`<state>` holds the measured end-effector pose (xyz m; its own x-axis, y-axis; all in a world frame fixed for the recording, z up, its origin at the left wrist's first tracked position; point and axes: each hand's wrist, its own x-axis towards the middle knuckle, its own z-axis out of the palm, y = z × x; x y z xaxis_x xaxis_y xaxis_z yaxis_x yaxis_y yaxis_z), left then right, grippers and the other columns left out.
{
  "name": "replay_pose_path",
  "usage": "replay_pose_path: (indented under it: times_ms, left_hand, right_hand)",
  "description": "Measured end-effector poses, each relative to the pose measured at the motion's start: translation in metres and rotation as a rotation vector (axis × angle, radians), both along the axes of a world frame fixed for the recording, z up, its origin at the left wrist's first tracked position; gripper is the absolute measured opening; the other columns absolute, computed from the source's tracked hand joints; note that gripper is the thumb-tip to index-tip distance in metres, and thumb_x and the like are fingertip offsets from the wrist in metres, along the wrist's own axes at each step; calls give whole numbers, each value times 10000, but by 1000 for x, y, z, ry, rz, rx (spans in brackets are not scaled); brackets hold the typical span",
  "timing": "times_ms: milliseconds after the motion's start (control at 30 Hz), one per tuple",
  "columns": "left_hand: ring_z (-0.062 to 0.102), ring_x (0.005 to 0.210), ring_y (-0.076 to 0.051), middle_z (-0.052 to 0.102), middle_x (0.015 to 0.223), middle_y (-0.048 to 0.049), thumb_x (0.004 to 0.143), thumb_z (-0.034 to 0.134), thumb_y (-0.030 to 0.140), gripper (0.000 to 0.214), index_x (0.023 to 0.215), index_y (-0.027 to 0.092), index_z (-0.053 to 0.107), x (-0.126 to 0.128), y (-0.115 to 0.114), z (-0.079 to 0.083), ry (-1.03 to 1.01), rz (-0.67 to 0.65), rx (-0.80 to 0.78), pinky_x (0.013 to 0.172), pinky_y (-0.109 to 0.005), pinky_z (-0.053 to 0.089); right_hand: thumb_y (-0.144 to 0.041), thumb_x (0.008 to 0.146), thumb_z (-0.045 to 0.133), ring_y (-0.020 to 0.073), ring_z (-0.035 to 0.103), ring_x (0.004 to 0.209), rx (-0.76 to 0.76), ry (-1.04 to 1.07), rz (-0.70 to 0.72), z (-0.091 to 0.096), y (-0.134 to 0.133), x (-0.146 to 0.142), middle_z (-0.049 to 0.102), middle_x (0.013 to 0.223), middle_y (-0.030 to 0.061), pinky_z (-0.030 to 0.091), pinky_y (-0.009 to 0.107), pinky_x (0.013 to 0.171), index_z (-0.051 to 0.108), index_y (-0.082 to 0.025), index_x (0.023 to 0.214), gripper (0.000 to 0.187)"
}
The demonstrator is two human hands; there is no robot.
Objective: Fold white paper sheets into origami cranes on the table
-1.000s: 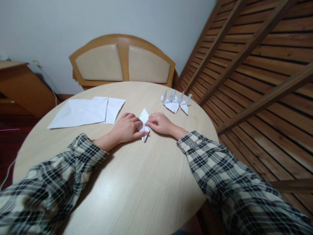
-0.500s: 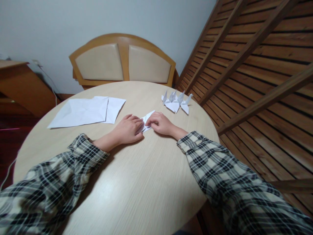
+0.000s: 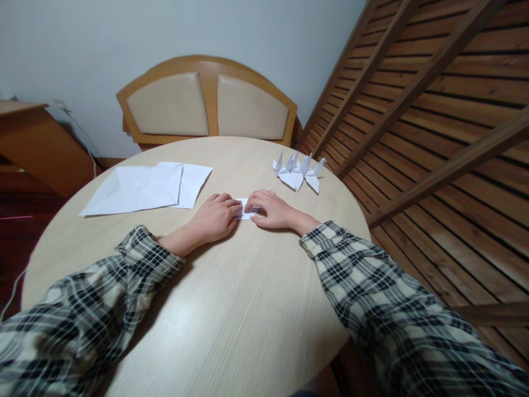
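Note:
A small piece of folded white paper (image 3: 243,215) lies on the table between my hands, and its two ends are hidden under the fingers. My left hand (image 3: 215,218) covers its left end, with the fingers bent and pressed together on it. From the right, my right hand (image 3: 270,209) grips the other end, thumb below and curled fingers above. Farther back on the right stand several white origami cranes (image 3: 295,173), close together in a cluster, their points upward.
Overlapping white paper sheets (image 3: 136,187) lie at the table's left. The round wooden table (image 3: 231,309) stands before a padded headboard-like panel (image 3: 212,99). On the right rises a slatted wooden partition (image 3: 433,132); a brown cabinet (image 3: 37,143) is at far left.
The folded paper has turned from a slanting position to nearly level between my hands. My left thumb has drawn in, and my right fingers have shifted along the paper.

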<state>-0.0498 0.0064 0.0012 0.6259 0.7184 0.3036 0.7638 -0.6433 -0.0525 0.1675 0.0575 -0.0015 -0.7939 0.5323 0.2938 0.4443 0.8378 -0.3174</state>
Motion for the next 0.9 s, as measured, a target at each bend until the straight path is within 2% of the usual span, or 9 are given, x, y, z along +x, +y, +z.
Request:
replay_pose_path:
  times_ms: [133, 233, 400, 567, 667, 800, 900]
  left_hand:
    - [592, 1054, -305, 723, 1126, -116, 922, 509, 436, 356, 1093, 181, 690, -1, 0, 3, -5, -21, -19, 915, -450, 416]
    - [609, 1032, -281, 732, 1114, -104, 941, 505, 513, 396, 1081, 193, 691, -3, 4, 2, -40, -39, -33, 900, -423, 428]
    - [626, 1020, -255, 739, 1121, -96, 974, 475, 493, 387, 1092, 198, 695, -7, 10, -3, -61, -52, -24, 885, -398, 446]
    - [629, 1027, -260, 737, 1136, -107, 1019, 399, 377, 386, 1124, 148, 691, -7, 11, -5, -14, -69, 21, 893, -405, 456]
    - [634, 1003, -252, 742, 1120, -104, 1015, 388, 318, 366, 1120, 144, 692, -7, 10, -6, 9, -83, 61, 891, -402, 456]
    - [636, 1010, -252, 741, 1119, -107, 952, 466, 276, 305, 1109, 148, 695, -6, 7, -4, 34, -88, 84, 910, -402, 442]
    - [637, 1010, -260, 743, 1107, -108, 915, 500, 276, 300, 1108, 155, 695, -6, 5, -2, 26, -63, 69, 916, -410, 435]
  right_hand:
    - [-254, 870, 588, 207, 557, 1040, -23, 26, 60, 1, 4, 4, 648, 1060, 67, 381, 361, 966, 672, -200, 1010, 172]
    - [-317, 904, 606, 198, 576, 1034, -54, 17, 96, 2, 8, 7, 669, 1072, 62, 393, 358, 956, 695, -210, 1014, 178]
    - [-407, 888, 644, 201, 587, 1019, -43, 11, 86, 0, 11, 5, 686, 1047, 55, 400, 354, 930, 708, -220, 1005, 229]
    - [-443, 872, 661, 199, 590, 989, 10, 25, 87, -1, 9, 3, 687, 1009, 59, 408, 341, 908, 705, -203, 980, 267]
    - [-385, 885, 651, 196, 591, 971, 45, 38, 81, -3, 8, 3, 687, 1000, 61, 413, 337, 897, 701, -198, 983, 217]
    - [-253, 908, 595, 197, 586, 940, 123, 34, 52, -5, 8, 1, 693, 990, 80, 410, 337, 878, 704, -170, 957, 146]
    - [-246, 911, 585, 201, 576, 920, 185, 13, 21, -6, 7, -2, 695, 969, 79, 390, 336, 845, 705, -167, 942, 148]
